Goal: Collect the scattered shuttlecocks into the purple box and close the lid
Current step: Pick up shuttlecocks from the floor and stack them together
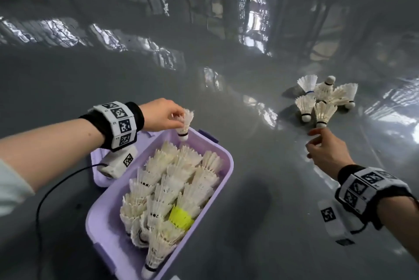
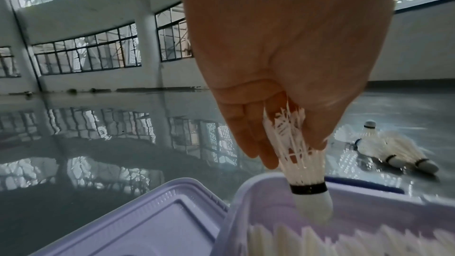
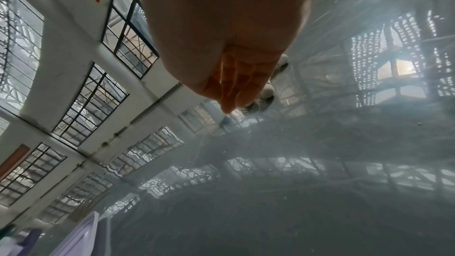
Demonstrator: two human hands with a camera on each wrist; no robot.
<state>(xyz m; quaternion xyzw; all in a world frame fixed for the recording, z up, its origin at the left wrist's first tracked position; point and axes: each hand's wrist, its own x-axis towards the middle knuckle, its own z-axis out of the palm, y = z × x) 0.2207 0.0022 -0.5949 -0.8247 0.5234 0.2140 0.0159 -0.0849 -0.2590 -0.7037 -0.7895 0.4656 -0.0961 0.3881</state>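
Note:
The purple box (image 1: pixel 226 180) sits on the grey floor, filled with several white shuttlecocks and one yellow one (image 1: pixel 180 217). Over its far rim my left hand (image 1: pixel 166 118) pinches a white shuttlecock (image 1: pixel 184 124) by the feathers, cork pointing down; the left wrist view shows the same shuttlecock (image 2: pixel 302 166) hanging just above the box rim (image 2: pixel 258 184). A pile of several shuttlecocks (image 1: pixel 324 99) lies on the floor to the right. My right hand (image 1: pixel 317 141) reaches toward that pile, fingers extended and holding nothing, just short of the nearest cork. The lid (image 2: pixel 152 221) lies flat left of the box.
The glossy grey floor (image 1: pixel 249 223) reflects windows all around. A black cable (image 1: pixel 56 186) runs from my left wrist camera across the floor left of the box. Walls with barred windows (image 2: pixel 86 55) stand far off.

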